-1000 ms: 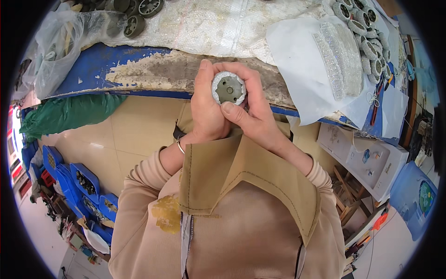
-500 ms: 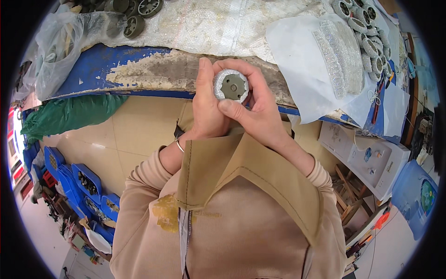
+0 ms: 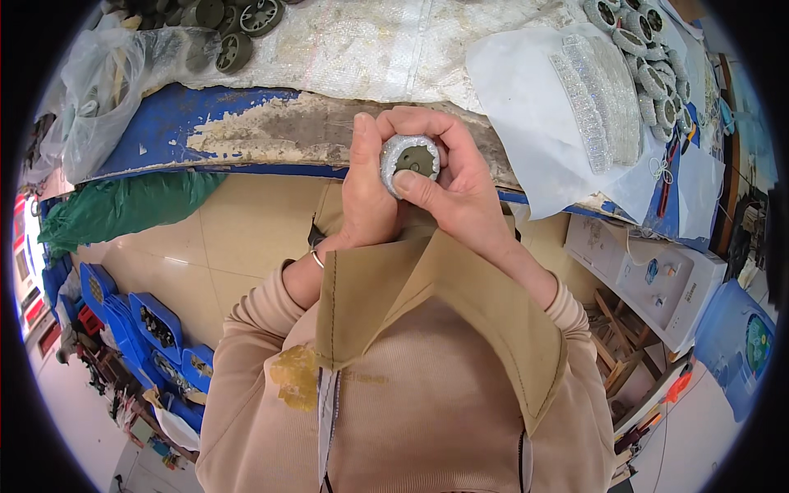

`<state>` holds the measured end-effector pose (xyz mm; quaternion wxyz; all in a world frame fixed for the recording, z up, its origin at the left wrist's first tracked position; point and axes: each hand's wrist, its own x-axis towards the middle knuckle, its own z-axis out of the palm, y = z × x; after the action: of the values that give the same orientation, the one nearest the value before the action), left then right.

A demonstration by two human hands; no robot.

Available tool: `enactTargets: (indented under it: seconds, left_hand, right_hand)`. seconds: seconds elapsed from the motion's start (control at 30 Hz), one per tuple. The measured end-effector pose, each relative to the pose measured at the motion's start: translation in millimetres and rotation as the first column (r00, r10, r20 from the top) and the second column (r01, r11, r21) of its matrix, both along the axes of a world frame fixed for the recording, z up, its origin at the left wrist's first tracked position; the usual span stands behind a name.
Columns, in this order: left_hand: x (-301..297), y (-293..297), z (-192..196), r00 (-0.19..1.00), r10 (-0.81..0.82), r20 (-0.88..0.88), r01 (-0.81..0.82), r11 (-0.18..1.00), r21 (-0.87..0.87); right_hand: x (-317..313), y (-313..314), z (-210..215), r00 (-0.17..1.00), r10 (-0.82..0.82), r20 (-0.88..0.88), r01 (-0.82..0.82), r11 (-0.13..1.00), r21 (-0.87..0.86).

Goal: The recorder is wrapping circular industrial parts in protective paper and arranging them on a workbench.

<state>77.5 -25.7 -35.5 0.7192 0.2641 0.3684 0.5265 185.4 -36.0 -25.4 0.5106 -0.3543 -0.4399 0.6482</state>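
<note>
A small dark olive wheel point(image 3: 418, 159) with a glittery silver band around its rim is held between my two hands, its flat face turned up. My right hand point(image 3: 464, 193) curls its fingers around the far and right side, and its thumb presses on the lower part of the face and the band's edge. My left hand point(image 3: 366, 189) lies against the wheel's left side, with one finger pointing up and away. Its other fingers are mostly hidden behind the wheel and my right hand. Glittery silver strips point(image 3: 604, 103) lie on a white sheet point(image 3: 526, 123) at the right.
Silver-banded wheels point(image 3: 653, 78) are piled at the far right, bare dark wheels point(image 3: 234, 52) at the far left beside a clear plastic bag point(image 3: 103, 99). Red-handled scissors point(image 3: 664, 193) lie near the table edge point(image 3: 271, 164). Blue bins point(image 3: 152, 320) stand lower left.
The wheel has tilted slightly in my hands. My right thumb has slid from the lower left edge further onto the wheel's face. My left hand stays almost still.
</note>
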Motion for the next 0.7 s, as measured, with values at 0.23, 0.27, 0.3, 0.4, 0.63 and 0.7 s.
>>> enactTargets:
  seconds: [0.23,0.27,0.3,0.4,0.63,0.7]
  left_hand:
    - [-1,0,-1,0.993,-0.084,-0.088,0.095,0.987,0.133]
    - [-2,0,-3,0.993,-0.099,-0.059,0.106,0.987,0.117]
    - [-4,0,-5,0.994,-0.109,-0.030,0.112,0.988,0.102]
    - [-8,1,7,0.991,-0.136,0.011,0.136,0.988,-0.072]
    - [-13,6,10,0.966,-0.258,0.029,0.260,0.957,-0.131]
    - [-16,5,9,0.965,-0.258,-0.053,0.249,0.958,-0.139]
  right_hand:
    - [2,3,2,0.999,0.010,-0.050,-0.011,1.000,-0.008]
    - [0,2,2,0.999,-0.017,-0.051,0.016,1.000,-0.027]
    - [-1,2,2,0.998,-0.039,-0.052,0.037,0.998,-0.045]
    - [21,8,9,0.990,0.100,-0.102,-0.124,0.954,-0.273]
    - [28,10,0,0.972,0.190,-0.136,-0.220,0.942,-0.252]
    - [21,5,7,0.986,0.167,0.003,-0.162,0.959,-0.231]
